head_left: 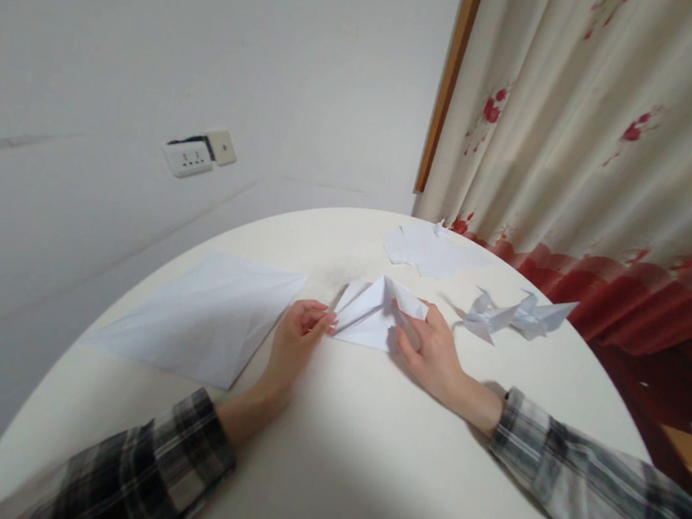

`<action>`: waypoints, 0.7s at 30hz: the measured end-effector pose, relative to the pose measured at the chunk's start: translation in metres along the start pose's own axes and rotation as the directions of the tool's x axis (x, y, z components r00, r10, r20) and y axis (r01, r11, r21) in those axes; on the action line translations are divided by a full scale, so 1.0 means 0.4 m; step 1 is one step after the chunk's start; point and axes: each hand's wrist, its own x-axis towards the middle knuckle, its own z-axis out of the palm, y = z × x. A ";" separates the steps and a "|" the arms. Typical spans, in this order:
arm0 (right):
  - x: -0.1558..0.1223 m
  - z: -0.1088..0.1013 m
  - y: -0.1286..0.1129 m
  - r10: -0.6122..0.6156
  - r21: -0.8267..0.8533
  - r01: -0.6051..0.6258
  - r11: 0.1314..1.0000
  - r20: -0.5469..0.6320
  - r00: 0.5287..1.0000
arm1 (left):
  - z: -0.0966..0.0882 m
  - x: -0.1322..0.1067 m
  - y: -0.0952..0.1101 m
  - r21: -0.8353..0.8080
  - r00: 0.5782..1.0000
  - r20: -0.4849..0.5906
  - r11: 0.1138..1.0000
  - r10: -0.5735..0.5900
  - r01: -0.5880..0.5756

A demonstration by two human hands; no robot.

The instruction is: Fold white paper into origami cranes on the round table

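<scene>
A partly folded sheet of white paper lies on the table between my hands, with one flap raised to a peak. My left hand pinches its left corner between thumb and fingers. On the other side, my right hand grips the right part, its fingers under the lifted flap and the thumb in front. Two folded paper cranes, one nearer and one farther right, stand to the right of my right hand. A large flat white sheet rests left of my left hand.
The round white table meets the wall at its far left. Torn-edged white paper lies at the back, with a small paper piece at its far edge. A floral curtain hangs behind the right side; a socket is on the wall.
</scene>
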 end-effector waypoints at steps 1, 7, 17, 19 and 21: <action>0.000 0.000 0.000 0.000 -0.001 0.000 1.000 0.001 1.000 | -0.001 0.000 -0.002 0.002 1.000 0.001 1.000 0.006 -0.006; 0.001 -0.001 -0.001 -0.003 0.003 0.003 1.000 0.002 1.000 | 0.000 -0.002 -0.003 0.010 1.000 0.012 1.000 0.009 -0.009; 0.001 0.001 0.002 0.030 -0.010 -0.030 0.999 0.024 0.999 | -0.002 -0.005 -0.004 0.011 0.998 0.050 1.000 -0.026 0.026; 0.001 0.001 0.002 0.039 -0.009 -0.039 0.999 0.023 0.999 | -0.003 -0.004 -0.006 -0.008 0.998 0.056 1.000 -0.025 0.026; 0.001 0.001 0.001 0.045 -0.009 -0.045 0.999 0.023 0.999 | -0.004 -0.004 -0.006 -0.014 0.998 0.059 1.000 -0.026 0.026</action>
